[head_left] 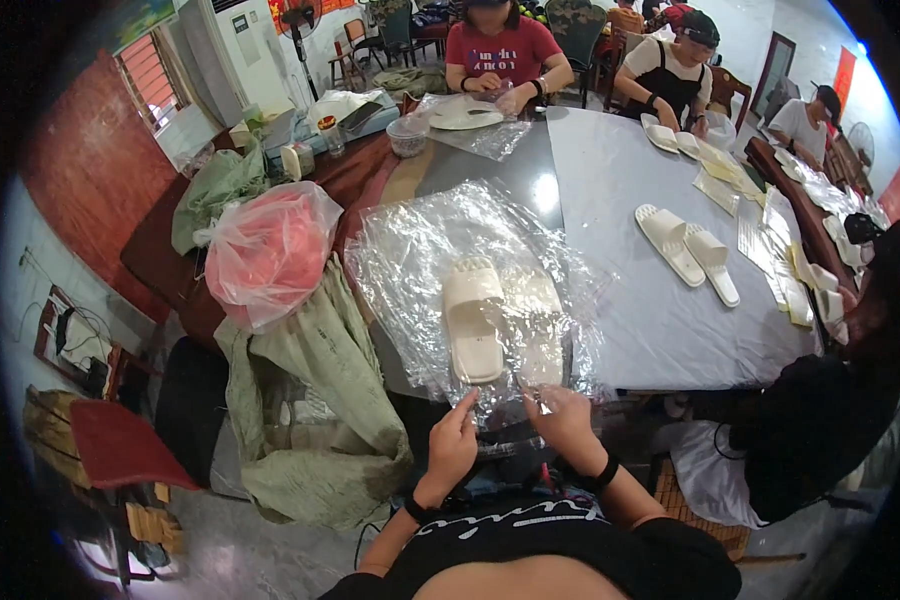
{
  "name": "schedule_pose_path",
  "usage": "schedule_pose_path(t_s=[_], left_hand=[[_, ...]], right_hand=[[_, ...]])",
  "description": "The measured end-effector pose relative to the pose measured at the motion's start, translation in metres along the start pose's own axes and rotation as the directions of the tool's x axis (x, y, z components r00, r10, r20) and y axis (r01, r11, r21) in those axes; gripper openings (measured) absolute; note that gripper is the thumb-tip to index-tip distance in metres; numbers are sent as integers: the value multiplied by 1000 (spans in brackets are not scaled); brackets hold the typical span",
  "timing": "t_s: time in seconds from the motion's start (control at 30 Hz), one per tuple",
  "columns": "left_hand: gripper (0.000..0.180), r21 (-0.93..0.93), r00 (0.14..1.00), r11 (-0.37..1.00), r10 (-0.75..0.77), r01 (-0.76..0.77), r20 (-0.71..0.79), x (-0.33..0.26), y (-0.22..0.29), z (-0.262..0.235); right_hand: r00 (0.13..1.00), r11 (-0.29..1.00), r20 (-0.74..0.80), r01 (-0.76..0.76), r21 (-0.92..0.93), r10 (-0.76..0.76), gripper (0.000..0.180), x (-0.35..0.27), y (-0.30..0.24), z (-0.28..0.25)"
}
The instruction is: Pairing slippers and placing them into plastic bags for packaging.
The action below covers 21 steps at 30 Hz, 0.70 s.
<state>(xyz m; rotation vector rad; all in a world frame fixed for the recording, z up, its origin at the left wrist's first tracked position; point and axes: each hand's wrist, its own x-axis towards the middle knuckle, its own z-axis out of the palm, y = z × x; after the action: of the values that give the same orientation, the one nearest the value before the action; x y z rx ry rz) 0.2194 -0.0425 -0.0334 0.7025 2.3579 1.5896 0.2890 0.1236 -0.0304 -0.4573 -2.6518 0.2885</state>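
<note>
Head view, left hand (452,445): fingertips at the near edge of clear plastic (395,250); cannot tell whether they grip.
Head view, right hand (567,420): thumb and fingers pinch that plastic.
Head view, cream slippers (473,335): side by side before the hands, the right one under film.

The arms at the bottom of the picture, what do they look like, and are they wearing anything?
They're a person's arms. Each grip is a hand with fingers and no glove: the left hand and the right hand. There's a black band on the left wrist and another one on the right. Short black sleeves leave the forearms bare.
</note>
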Motion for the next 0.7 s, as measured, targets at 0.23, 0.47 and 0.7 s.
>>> schedule_pose_path(t_s=[0.23,0.47,0.7], left_hand=[[35,5,998,999,-42,42,55,-1,9,0],[36,-198,980,963,-162,183,118,-3,18,-1],[24,-256,999,967,10,-20,-40,3,10,-1]], right_hand=[[990,989,-41,137,53,-135,32,1,0,16],[976,997,207,64,40,-72,50,4,-10,5],[673,659,-364,730,182,-644,65,-13,-35,-29]])
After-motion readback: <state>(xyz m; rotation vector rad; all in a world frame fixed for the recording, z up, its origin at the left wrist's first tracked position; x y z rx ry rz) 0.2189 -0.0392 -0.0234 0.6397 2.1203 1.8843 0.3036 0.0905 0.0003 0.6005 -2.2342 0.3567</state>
